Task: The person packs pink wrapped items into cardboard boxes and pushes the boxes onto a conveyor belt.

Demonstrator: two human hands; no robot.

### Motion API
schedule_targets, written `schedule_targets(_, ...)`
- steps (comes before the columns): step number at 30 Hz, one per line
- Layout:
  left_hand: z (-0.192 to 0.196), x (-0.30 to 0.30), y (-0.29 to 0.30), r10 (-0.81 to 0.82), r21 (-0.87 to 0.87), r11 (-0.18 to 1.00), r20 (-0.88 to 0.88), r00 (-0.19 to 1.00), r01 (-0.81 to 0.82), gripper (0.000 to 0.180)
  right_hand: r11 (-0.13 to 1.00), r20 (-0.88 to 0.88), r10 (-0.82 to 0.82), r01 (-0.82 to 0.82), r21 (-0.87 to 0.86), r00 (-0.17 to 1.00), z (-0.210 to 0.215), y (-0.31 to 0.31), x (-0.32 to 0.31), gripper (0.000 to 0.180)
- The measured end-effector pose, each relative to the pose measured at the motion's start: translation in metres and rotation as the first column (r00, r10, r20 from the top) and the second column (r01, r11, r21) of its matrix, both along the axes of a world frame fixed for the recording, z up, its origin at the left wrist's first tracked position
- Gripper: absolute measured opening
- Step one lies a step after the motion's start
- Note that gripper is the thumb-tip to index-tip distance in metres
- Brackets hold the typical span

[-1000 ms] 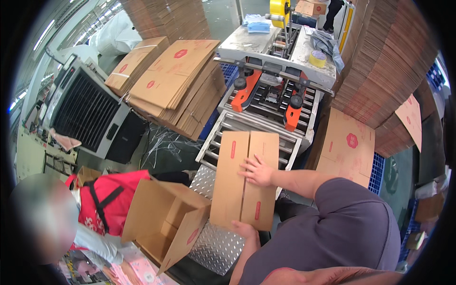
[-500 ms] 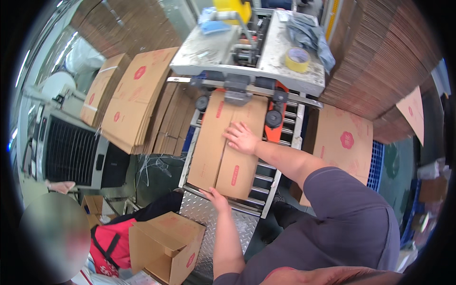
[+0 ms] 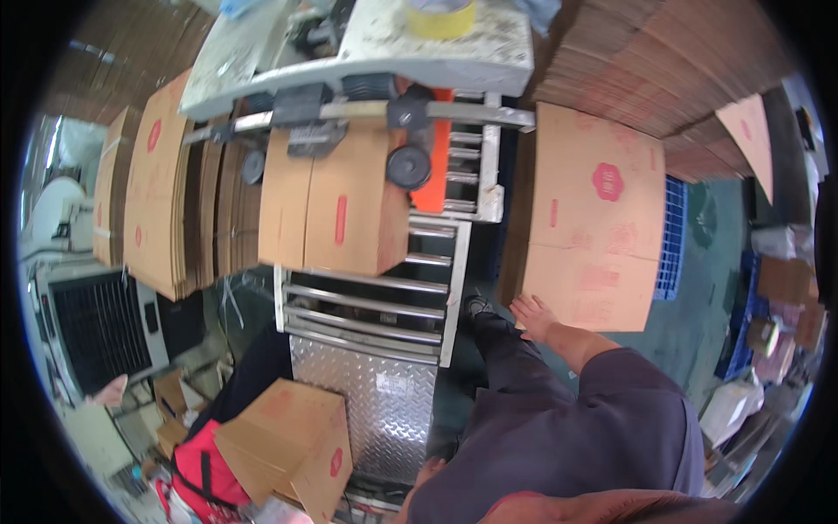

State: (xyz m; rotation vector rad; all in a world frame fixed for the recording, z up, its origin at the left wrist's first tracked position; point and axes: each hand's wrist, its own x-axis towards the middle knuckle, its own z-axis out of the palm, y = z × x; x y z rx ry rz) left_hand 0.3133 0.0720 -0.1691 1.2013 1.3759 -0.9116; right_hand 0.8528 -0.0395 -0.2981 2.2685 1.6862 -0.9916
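One closed carton (image 3: 327, 210) sits in the infeed of the carton sealer (image 3: 436, 65), with neither hand on it; half a second ago the wearer had both hands against it. Its far end is now further under the sealer's crossbar, and only its near end hangs over the rollers (image 3: 375, 307). That suggests the hand-feeding of this carton is finished and the machine can carry it alone.

The right hand (image 3: 534, 320) has swung away to the flattened carton (image 3: 594, 218) lying to the right of the sealer. Its fingers are stretched out at the near left corner, touching the edge; whether they pinch the board cannot be told, as the thumb does not show clearly. The left hand (image 3: 428, 472) has dropped back toward the body, on the near side of the sealer beyond the tread plate (image 3: 384, 397). Only a sliver shows past the shirt, so its fingers' state cannot be told.

Hidden too are the closed carton's far end, beneath the sealer's crossbar, and the inside of the open carton (image 3: 301, 437) on the sealer's near left side, beside a co-worker's red vest (image 3: 205, 476), which the rim cuts off.
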Motion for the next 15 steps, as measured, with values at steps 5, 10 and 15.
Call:
schedule_targets(5,0.012,-0.038,0.004,0.273,0.091,0.960,-0.102,0.957,-0.264,0.055,0.976,0.170,0.202,-0.184,-0.119,0.964,-0.052,-0.012,-0.015,0.105)
schedule_targets(10,0.019,-0.032,-0.023,0.190,0.397,0.907,-0.081,0.978,-0.143,0.051,0.957,0.303,0.272,-0.289,0.011,0.913,-0.080,-0.043,-0.017,0.091)
schedule_targets(15,0.015,-0.041,-0.044,0.247,0.230,0.946,-0.055,0.968,-0.228,0.054,0.942,0.227,0.330,-0.306,-0.135,0.916,-0.037,-0.043,-0.022,0.066)
